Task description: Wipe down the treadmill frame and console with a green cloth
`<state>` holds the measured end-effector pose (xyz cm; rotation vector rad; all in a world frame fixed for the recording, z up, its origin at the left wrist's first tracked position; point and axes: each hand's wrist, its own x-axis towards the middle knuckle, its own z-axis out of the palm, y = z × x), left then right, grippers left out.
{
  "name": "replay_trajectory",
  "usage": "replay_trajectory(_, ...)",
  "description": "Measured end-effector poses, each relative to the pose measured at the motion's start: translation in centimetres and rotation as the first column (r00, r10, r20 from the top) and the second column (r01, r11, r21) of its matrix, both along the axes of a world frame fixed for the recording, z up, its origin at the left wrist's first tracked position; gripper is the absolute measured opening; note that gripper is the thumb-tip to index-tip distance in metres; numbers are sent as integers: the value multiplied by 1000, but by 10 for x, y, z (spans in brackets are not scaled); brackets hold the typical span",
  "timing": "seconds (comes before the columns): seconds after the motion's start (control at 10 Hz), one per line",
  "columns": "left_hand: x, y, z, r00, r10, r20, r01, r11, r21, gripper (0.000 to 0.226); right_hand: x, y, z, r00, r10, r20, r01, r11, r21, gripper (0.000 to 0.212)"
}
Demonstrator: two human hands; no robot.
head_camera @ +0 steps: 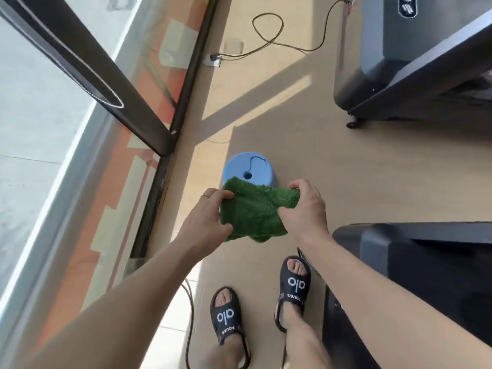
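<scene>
- At the frame's centre, both hands grip a green cloth [253,209]: left hand [206,214] pinching its left edge, right hand [306,209] curled round its right corner, above a blue stool [245,166].
- The nearer treadmill [415,262] lies lower right, closest to the right hand.
- Its console is cut off, unseen.

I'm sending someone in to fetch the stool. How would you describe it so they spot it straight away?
Start at the dark-framed glass wall on the left, then look to the tan floor beside its base. The small round pale-blue plastic stool stands there, beyond the green cloth both hands hold. It is the only blue thing, with a hole in its top.
</scene>
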<state>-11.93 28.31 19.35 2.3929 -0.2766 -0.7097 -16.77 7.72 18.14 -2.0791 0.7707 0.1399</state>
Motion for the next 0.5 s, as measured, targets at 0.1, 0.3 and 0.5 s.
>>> replay_trajectory(0.1,52,-17,-68,996,76,35,-76,997,2,63,64,-16,-70,998,69,1,-69,998,-5,47)
replay_trajectory(0.3,125,-33,-204,994,93,62,-94,995,16,65,150,-36,-202,990,139,-13,-140,988,-64,45)
replay_trajectory(0.5,147,-28,-264,997,33,-66,-9,944,329,105,170,-48,-270,973,191,-128,-200,978,-64,57)
